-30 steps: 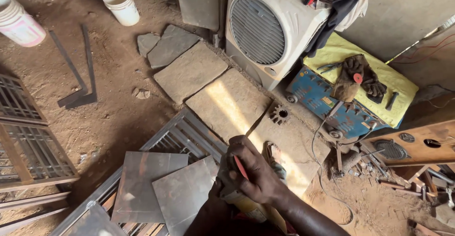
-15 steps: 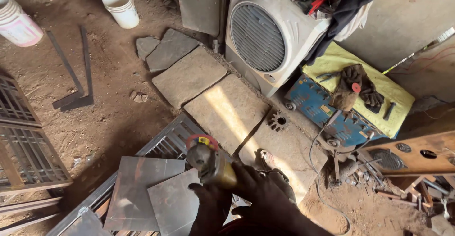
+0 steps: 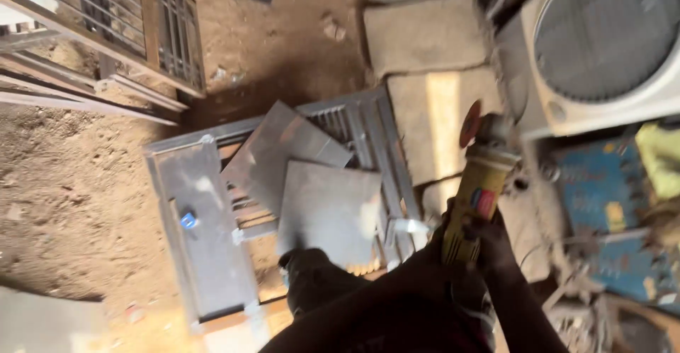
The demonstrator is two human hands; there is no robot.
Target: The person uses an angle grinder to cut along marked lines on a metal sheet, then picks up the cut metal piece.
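Holding a yellow angle grinder [image 3: 476, 195] tight, the right hand [image 3: 476, 243] wraps around its handle near the lower middle of the head view. The grinder's red disc [image 3: 469, 122] points up, above stone slabs [image 3: 425, 37]. I cannot tell what the left hand is doing. A grey metal frame [image 3: 205, 239] lies on the dirt, with two flat metal sheets [image 3: 329, 211] on it. A white fan box [image 3: 602, 48] stands close by.

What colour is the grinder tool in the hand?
The angle grinder has a yellow body with a reddish disc at its tip, seen in the head view.
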